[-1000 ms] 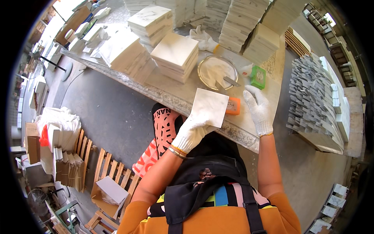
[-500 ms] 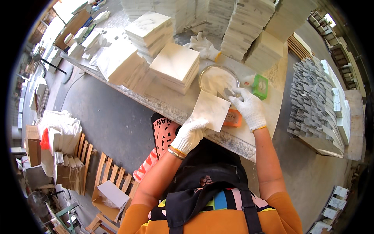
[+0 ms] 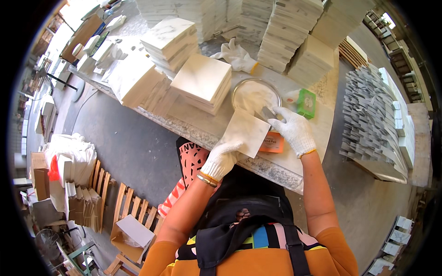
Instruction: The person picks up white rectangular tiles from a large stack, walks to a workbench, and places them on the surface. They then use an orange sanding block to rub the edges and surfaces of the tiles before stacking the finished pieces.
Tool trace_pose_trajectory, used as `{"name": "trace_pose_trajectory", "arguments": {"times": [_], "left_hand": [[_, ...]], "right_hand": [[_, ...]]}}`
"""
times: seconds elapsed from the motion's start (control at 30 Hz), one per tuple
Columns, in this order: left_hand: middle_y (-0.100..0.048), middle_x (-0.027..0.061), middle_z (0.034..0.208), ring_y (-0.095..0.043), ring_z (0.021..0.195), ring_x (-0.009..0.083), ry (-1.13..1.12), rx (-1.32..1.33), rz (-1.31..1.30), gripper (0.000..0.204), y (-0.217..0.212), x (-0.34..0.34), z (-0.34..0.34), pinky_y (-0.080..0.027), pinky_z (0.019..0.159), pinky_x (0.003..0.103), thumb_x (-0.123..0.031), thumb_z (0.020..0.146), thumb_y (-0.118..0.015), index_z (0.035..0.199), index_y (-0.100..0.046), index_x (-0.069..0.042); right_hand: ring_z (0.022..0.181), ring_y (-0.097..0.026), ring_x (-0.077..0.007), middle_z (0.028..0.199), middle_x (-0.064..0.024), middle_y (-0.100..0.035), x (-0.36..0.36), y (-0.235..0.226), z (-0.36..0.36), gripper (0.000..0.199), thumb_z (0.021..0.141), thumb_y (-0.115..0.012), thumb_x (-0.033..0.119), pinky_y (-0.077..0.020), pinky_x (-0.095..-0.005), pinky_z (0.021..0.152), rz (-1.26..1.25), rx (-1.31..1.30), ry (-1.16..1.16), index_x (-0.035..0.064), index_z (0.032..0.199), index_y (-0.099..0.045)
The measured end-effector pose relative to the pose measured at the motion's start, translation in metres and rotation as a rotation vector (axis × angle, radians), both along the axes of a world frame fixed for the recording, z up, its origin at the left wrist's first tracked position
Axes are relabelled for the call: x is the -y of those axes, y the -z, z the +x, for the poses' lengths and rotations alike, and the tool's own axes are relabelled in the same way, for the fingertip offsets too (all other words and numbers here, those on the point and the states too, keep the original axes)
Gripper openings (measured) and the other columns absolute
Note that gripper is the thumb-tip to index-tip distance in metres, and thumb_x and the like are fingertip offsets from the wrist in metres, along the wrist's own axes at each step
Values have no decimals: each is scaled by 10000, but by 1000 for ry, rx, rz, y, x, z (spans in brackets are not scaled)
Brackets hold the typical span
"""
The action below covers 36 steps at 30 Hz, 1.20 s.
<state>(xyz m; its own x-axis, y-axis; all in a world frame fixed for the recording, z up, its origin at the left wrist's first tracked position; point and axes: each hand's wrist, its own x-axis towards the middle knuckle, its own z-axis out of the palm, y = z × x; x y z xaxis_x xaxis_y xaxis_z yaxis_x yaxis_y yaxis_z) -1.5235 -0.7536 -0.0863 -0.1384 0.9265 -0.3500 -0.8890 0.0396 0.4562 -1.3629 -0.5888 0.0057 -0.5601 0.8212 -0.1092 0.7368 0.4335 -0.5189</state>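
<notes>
The white tile point(image 3: 247, 133) partly hides the bowl point(image 3: 256, 80) and orange block point(image 3: 272, 144).

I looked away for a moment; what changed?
The right hand moved left to the round dish and took hold of the metal scraper at its edge. The left hand still holds the square tile; the stacked tiles stayed put.

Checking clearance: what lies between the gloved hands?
The head view shows the white tile, held by the left hand, then the orange block near the right hand.
</notes>
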Motion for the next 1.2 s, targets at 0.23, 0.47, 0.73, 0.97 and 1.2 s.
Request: {"name": "trace_pose_trajectory", "arguments": {"times": [0.23, 0.47, 0.73, 0.97, 1.2], "left_hand": [[-616, 88, 1280, -603, 1182, 227, 41, 65, 16, 659, 11, 5, -4, -496, 1003, 371, -75, 819, -716, 1425, -466, -20], [-634, 91, 1225, -614, 1140, 235, 71, 128, 92, 654, 4, 5, -5, -500, 986, 372, -52, 799, -722, 1405, -479, -17], [-636, 91, 1248, -612, 1155, 218, 37, 96, 141, 681, 21, 25, -9, -503, 968, 356, -39, 763, -754, 1394, -499, -12], [-691, 70, 1078, -668, 923, 181, -180, 23, 90, 478, 39, 129, -64, -556, 803, 332, -63, 889, -683, 1348, -549, -57], [-664, 121, 1176, -663, 1067, 231, -577, -292, -93, 398, 11, 205, -193, -560, 893, 380, -70, 909, -677, 1283, -566, 14]], "right_hand": [[867, -694, -272, 1034, -163, -718, 2, 4, 8, 359, 897, -658, 350, -532, -366, 796, -162, -221, 136, 109, 1160, -702], [811, -688, -180, 1015, -107, -735, 23, -3, 18, 313, 912, -685, 294, -532, -309, 752, -218, -311, 105, 66, 1124, -714], [768, -636, -102, 907, -67, -704, 39, -14, 6, 325, 946, -671, 227, -532, -262, 692, -355, -490, 171, 12, 1190, -685], [675, -603, -81, 771, -37, -669, 76, 26, 38, 279, 947, -612, 144, -471, -231, 589, -276, -544, -57, -11, 1169, -679], [866, -688, -294, 946, -120, -723, 120, 31, -30, 222, 796, -772, 108, -545, -382, 819, 94, -498, -642, 41, 1004, -734]]}}
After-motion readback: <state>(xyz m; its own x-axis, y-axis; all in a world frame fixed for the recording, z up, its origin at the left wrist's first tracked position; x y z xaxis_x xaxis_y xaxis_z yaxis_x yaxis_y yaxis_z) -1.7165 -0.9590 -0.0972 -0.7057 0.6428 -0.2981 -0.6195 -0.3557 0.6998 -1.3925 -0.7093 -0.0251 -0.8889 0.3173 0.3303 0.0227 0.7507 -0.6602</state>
